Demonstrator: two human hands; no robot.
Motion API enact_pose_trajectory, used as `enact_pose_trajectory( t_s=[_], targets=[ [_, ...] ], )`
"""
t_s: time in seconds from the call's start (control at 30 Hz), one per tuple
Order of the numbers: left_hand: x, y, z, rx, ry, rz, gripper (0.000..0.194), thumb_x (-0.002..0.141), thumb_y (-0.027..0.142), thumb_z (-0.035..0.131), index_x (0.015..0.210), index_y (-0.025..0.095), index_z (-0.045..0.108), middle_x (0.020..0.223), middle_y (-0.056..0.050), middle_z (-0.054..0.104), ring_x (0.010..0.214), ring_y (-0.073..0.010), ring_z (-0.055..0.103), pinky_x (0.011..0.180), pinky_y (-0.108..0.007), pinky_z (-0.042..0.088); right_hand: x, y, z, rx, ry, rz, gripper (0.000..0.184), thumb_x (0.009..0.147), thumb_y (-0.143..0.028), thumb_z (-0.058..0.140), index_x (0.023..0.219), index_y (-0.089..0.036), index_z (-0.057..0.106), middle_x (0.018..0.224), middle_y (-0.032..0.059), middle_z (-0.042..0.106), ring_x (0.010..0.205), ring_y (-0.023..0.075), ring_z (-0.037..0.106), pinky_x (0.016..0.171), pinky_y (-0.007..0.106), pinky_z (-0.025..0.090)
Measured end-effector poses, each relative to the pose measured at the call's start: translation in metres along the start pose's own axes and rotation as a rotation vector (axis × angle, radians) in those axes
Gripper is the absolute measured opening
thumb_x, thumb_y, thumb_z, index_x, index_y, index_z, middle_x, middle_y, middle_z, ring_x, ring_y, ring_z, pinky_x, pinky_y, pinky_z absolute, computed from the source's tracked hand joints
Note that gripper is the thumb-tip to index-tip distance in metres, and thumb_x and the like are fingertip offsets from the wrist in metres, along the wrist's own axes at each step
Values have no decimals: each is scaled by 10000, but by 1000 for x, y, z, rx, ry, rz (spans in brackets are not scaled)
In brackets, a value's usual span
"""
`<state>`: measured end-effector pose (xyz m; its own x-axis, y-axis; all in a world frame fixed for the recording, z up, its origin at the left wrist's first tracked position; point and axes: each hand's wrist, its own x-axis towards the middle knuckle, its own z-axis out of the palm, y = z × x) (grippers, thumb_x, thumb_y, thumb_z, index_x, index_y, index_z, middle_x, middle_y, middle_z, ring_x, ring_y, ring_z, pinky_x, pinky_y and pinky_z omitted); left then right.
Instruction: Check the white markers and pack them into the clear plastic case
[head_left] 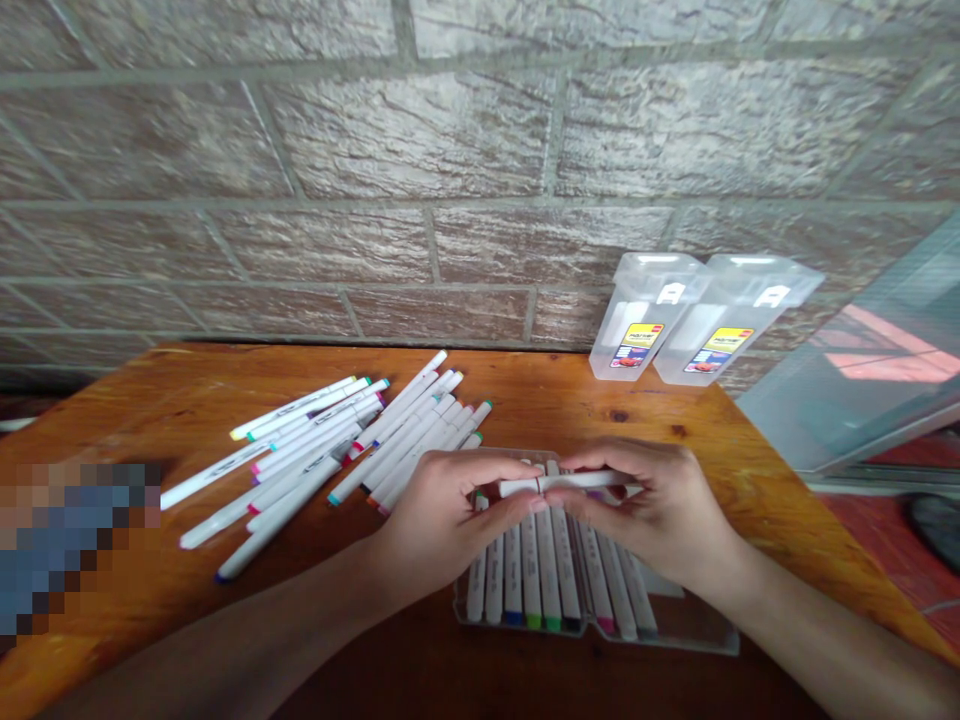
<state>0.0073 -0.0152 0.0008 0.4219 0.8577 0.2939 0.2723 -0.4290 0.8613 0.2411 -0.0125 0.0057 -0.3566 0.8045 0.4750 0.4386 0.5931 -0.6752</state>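
Note:
A white marker is held level between my two hands, above an open clear plastic case. My left hand pinches its left end, near a thin dark ring that looks like the cap seam. Thumb and fingers of my right hand close on the barrel to the right of that ring. Below, several white markers lie side by side in the case, with blue, green, black and pink ends toward me. My hands hide the far part of the case.
Loose white markers with coloured ends lie in two piles, one at the left and one nearer the middle of the wooden table. Two translucent marker boxes stand against the brick wall. A pixelated patch covers the left edge.

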Motion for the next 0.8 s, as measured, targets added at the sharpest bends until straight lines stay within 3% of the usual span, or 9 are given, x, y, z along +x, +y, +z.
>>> enact_pose_trajectory(
  t_s=[0.57, 0.67, 0.8],
  targets=[
    [3, 2, -2, 14, -12, -12, 214, 963, 374, 703, 1025, 207, 822, 996, -55, 831, 845, -185, 752, 743, -249, 538, -2, 2, 0, 32, -33, 49, 97, 862, -300, 843, 896, -235, 779, 796, 14, 799, 644, 173, 718, 602, 258, 523],
    [4, 1, -3, -11, -1, -39, 217, 961, 363, 703, 1053, 198, 810, 964, -59, 824, 739, -161, 719, 678, -243, 524, -1, 3, 1, 86, -42, 92, 80, 862, -274, 844, 910, -243, 788, 785, -3, 793, 649, 162, 715, 603, 242, 523],
    [3, -3, -3, -121, 5, -109, 223, 957, 370, 704, 1049, 190, 798, 776, -31, 762, 616, -133, 643, 569, -224, 470, 0, 1, 1, 189, -45, 167, 67, 873, -284, 831, 920, -244, 804, 779, -4, 791, 645, 153, 705, 578, 223, 523]
  ],
)
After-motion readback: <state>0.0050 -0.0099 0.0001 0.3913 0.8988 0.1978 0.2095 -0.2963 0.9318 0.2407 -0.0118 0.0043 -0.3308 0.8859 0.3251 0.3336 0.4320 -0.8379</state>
